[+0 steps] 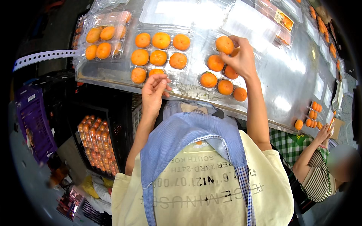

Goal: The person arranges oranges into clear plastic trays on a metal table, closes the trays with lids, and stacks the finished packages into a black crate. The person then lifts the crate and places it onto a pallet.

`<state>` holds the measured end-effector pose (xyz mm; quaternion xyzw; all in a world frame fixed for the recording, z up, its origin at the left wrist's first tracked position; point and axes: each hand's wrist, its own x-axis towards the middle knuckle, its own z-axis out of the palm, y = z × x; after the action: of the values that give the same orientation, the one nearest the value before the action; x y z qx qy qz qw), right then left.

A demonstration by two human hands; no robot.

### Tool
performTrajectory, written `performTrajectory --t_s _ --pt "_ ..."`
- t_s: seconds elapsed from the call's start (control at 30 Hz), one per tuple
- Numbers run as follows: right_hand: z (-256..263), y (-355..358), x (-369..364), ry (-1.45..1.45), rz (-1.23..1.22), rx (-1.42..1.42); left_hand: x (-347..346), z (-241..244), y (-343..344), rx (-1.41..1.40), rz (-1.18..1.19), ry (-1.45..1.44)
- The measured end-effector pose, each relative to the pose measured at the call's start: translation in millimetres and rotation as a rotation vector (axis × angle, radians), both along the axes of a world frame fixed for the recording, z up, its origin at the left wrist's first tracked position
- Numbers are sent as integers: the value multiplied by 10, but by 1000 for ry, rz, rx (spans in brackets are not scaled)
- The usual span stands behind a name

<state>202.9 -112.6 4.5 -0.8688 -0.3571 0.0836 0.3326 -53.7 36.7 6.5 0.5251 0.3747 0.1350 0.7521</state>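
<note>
Between the thumb and fingers of my right hand (240, 58) is an orange persimmon (224, 45), held at the upper end of a group of persimmons (215, 63) on the metal table (104, 74). Several more persimmons lie below that hand, in what looks like a clear tray. My left hand (155, 87) hovers by the lower edge of a second clear plastic tray (176, 77), fingers curled and apart, with nothing seen in it. Rows of persimmons (158, 58) fill most of this tray; the hand partly hides its bottom row.
Clear packs of persimmons (103, 50) sit at the table's left end. White sheets (169, 12) and a labelled pack (283, 20) lie farther back. Below left stand a crate of packed fruit (99, 141) and a purple crate (35, 121). A co-worker (314, 166) works at the right.
</note>
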Motion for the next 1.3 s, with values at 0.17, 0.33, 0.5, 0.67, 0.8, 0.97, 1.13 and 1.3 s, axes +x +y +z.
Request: performTrajectory --t_s 0.17,0.33,0.5,0.67,0.8,0.97,1.13,1.3 --pt "171 -161 -412 831 34 553 262 164 -89 -5 -184 -41" --pt "187 -225 -715 859 92 646 535 379 -201 -135 -331 -159" --pt "391 -170 -910 183 162 421 632 447 -369 -238 -304 -279" --pt "402 -211 -913 340 122 521 562 372 -310 -626 -289 -329" --pt "280 -296 -892 486 59 577 515 361 -261 -773 -298 -352" --pt "262 -284 -897 520 43 577 484 351 -238 -762 -323 -409" --pt "240 -266 -908 536 42 545 489 344 -307 -387 -358 -360" --pt "244 -238 -918 521 79 526 499 260 -433 140 -355 -234"
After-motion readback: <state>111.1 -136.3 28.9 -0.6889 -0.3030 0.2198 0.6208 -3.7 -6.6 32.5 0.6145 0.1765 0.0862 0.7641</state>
